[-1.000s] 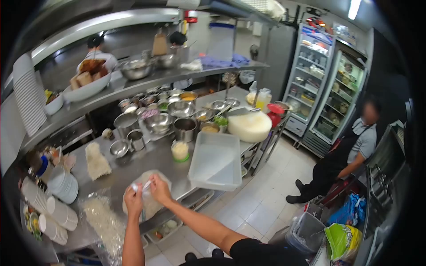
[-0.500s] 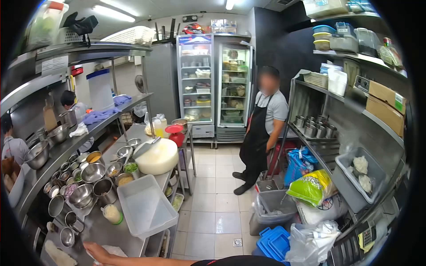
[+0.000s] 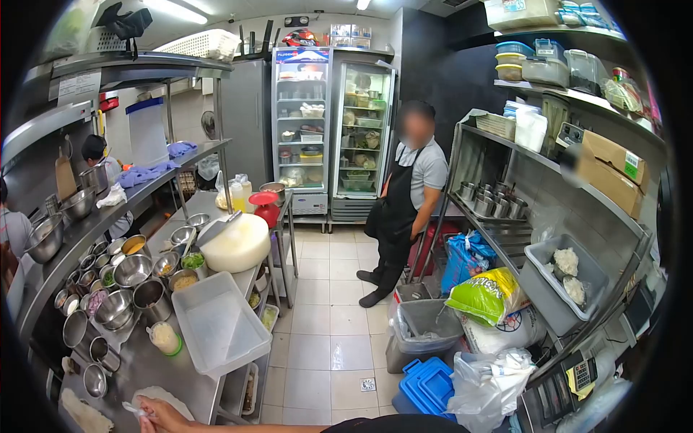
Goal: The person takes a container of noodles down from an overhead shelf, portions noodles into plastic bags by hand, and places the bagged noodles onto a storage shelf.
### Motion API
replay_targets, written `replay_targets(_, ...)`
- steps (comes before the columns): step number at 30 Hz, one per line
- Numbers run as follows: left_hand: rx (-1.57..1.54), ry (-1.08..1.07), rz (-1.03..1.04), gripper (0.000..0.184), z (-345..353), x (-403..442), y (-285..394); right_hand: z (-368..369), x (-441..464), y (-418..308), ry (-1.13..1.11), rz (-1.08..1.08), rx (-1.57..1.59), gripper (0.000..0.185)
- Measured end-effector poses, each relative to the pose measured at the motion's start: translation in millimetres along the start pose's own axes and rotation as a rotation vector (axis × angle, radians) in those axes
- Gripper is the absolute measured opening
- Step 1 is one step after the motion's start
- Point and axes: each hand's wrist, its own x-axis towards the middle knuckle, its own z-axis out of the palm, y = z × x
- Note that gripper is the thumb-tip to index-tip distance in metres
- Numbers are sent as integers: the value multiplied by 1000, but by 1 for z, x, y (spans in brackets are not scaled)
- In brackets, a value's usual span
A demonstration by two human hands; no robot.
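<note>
At the bottom left, my right hand (image 3: 162,416) is closed, its fingers pinching a bit of clear plastic (image 3: 131,408). Under and behind it lies a pale, flat, round piece (image 3: 167,396) on the steel counter (image 3: 148,357). Another pale flat sheet (image 3: 85,411) is to its left. My left hand is not visible; the lower frame edge cuts off that area. Beyond the right hand stand a jar of pale contents with a green base (image 3: 165,338) and a large translucent tub (image 3: 219,323).
Metal bowls (image 3: 132,270) and pots crowd the counter's far side, near a large white round block (image 3: 236,243). A person in a black apron (image 3: 395,198) stands in the aisle. Bins (image 3: 426,328), a blue crate (image 3: 424,390) and bags line the right side.
The view has swung right and up from the counter to the aisle. Both hands were visible together at the plastic; now only the right one shows, at the lower left.
</note>
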Motion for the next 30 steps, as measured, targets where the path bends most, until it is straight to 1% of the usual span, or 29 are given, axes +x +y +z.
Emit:
replay_targets(1, 53, -16, 39, 46, 0, -2, -4, 0, 0, 7, -64, -2, -119, 48)
replay_targets(2, 107, -33, 79, 45, 0, -3, -8, 4, -4, 12, -60, 2, -119, 48)
replay_targets(4, 97, -50, 68, 45, 2, -9, 5, 10, -10, 2, 232, -162, -172, 52)
replay_targets(5, 86, -63, 60, 44, 4, -13, 16, 10, -11, -2, 228, -167, -171, 52)
replay_targets(6, 89, -59, 62, 44, 10, -17, 42, 11, -12, -4, 185, -55, -155, 52)
replay_targets(7, -33, 18, -59, 44, 22, -22, 78, 12, -12, -6, 144, 59, -141, 52)
replay_targets(8, -157, 93, -180, 44, 28, -24, 96, 13, -10, -4, 145, 58, -140, 52)
replay_targets(9, -154, 89, -182, 44, 26, -22, 89, 16, -10, 0, 161, 35, -180, 53)
replay_targets(11, -303, 82, -241, 52, 23, -16, 69, 19, -12, 1, 182, 17, -218, 53)
replay_targets(17, -388, 190, -205, 39, 36, 17, 44, 14, -15, -25, 224, -38, -257, 47)
replay_targets(20, -410, 234, -178, 33, 43, 35, 36, 10, -15, -33, 244, 44, -206, 40)
replay_targets(22, -434, 265, -166, 29, 47, 43, 29, 12, -14, -32, 122, 221, -196, 39)
replay_targets(24, -454, 313, -152, 26, 47, 43, 24, 11, -13, -24, 45, 270, -163, 39)
replay_targets(25, -456, 346, -143, 25, 46, 42, 24, 18, -16, -14, 155, 173, -98, 34)
replay_targets(26, -463, 377, -140, 23, 47, 38, 24, 19, -9, 10, 18, -60, -386, 25)
replay_targets(27, -464, 412, -137, 22, 47, 33, 26, 20, -14, 2, 48, -64, -371, 23)
replay_targets(30, -463, 518, -149, 20, 41, 14, 32, 5, -13, -35, 119, 10, -300, 20)
